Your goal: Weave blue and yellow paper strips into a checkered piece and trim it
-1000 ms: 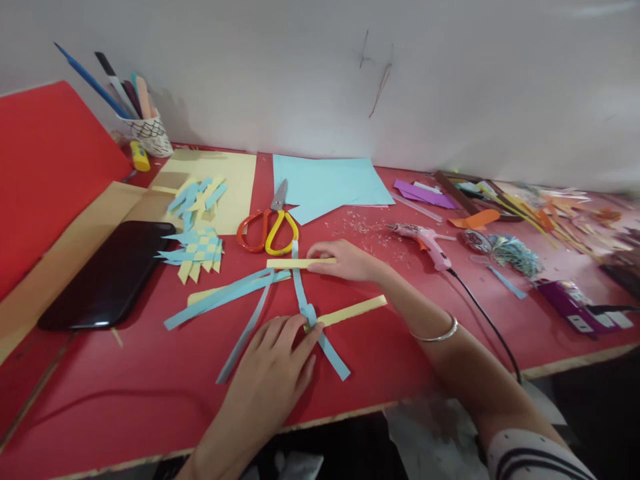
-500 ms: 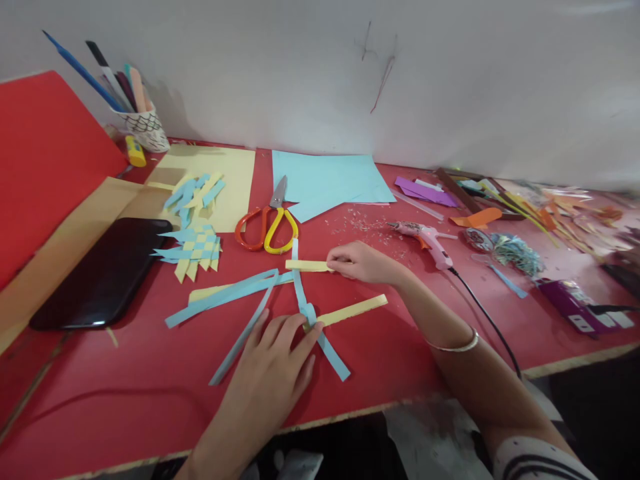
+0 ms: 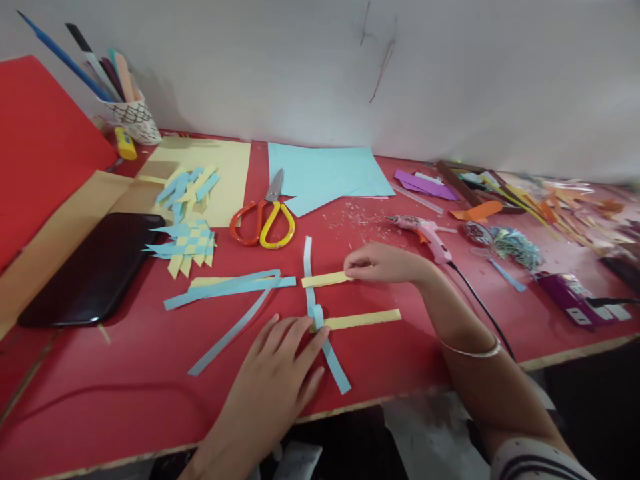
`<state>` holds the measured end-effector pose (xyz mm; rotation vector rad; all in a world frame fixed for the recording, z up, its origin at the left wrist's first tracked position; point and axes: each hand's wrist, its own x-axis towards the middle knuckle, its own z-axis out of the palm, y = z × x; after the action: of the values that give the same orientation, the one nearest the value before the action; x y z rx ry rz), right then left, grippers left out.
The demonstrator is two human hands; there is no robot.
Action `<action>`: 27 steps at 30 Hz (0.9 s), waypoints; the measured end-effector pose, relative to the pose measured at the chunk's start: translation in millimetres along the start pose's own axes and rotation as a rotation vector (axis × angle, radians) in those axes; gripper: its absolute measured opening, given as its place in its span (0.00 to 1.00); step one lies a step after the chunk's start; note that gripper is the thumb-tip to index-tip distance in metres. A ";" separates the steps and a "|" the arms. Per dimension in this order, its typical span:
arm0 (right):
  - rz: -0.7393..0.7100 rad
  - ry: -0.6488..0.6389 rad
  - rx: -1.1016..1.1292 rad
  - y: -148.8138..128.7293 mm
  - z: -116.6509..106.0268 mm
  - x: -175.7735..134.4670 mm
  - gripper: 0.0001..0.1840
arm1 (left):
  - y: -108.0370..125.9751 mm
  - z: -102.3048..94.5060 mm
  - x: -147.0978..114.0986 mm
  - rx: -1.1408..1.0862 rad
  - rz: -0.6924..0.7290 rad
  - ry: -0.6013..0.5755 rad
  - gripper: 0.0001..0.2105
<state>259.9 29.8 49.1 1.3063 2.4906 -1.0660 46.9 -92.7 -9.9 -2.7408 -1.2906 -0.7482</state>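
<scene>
My left hand [image 3: 285,360] lies flat with fingers spread, its fingertips pressing on the spot where a blue paper strip [image 3: 336,367] loops over a yellow paper strip [image 3: 365,319]. In a pinch, my right hand [image 3: 383,263] holds the right end of a second yellow paper strip [image 3: 325,279], whose left part crosses the upper length of the blue strip. Left of this, loose blue strips [image 3: 225,288] lie across one another, one folded back at a sharp bend. A woven blue and yellow paper piece [image 3: 190,245] rests farther left, near a pile of cut strips [image 3: 187,190].
Scissors [image 3: 270,213] with red and yellow handles lie behind the strips. A pink glue gun [image 3: 430,240] with a black cord is to the right. A black phone-like slab [image 3: 95,273] and pen cup [image 3: 133,120] stand left; blue sheets [image 3: 325,170] lie at the back.
My right hand has moved right with the yellow strip, which has come away from the loose blue strips on the left. My left hand still presses the looped strip. The view has shifted slightly.
</scene>
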 end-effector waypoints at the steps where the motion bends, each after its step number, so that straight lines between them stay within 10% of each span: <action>1: 0.017 -0.007 -0.041 -0.6 0.2 -2.0 0.10 | 2.2 0.4 -0.7 -0.004 0.007 -0.002 0.15; 15: 0.058 -0.048 -0.125 -13.6 9.9 -21.6 0.10 | 9.5 0.3 -13.3 0.058 0.061 -0.027 0.21; 27: 0.168 0.222 -0.201 -46.6 42.3 -6.6 0.10 | 11.9 -0.4 -9.4 0.053 0.025 -0.020 0.21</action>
<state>220.1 -19.3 45.0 1.6112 2.5028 -0.6484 50.3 -107.4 -11.5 -2.7243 -1.2586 -0.6769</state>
